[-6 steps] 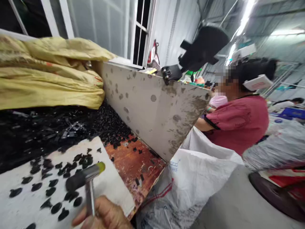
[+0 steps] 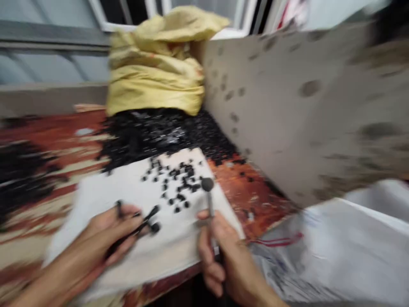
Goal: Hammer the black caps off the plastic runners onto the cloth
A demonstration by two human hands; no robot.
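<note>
My right hand [image 2: 220, 256] is shut around the handle of a small hammer [image 2: 208, 192], its dark head raised over the edge of a white cloth-covered board [image 2: 111, 230]. My left hand [image 2: 105, 234] pinches a long black plastic piece [image 2: 140, 226] just above that board. The image is blurred, so the piece's exact shape is hard to tell. Small black plastic pieces [image 2: 174, 183] lie scattered on the white surface beyond my hands.
A large heap of black pieces [image 2: 159, 136] lies behind the white board, against a bulging yellow sack [image 2: 156, 72]. A stained grey panel [image 2: 287, 106] stands to the right. A white woven sack [image 2: 319, 243] hangs past the worn red-brown wooden table [image 2: 252, 200].
The view has swung left and levelled. My left hand has entered view holding a black piece, and the hammer now stands more upright in my right hand. The co-worker is out of view.
</note>
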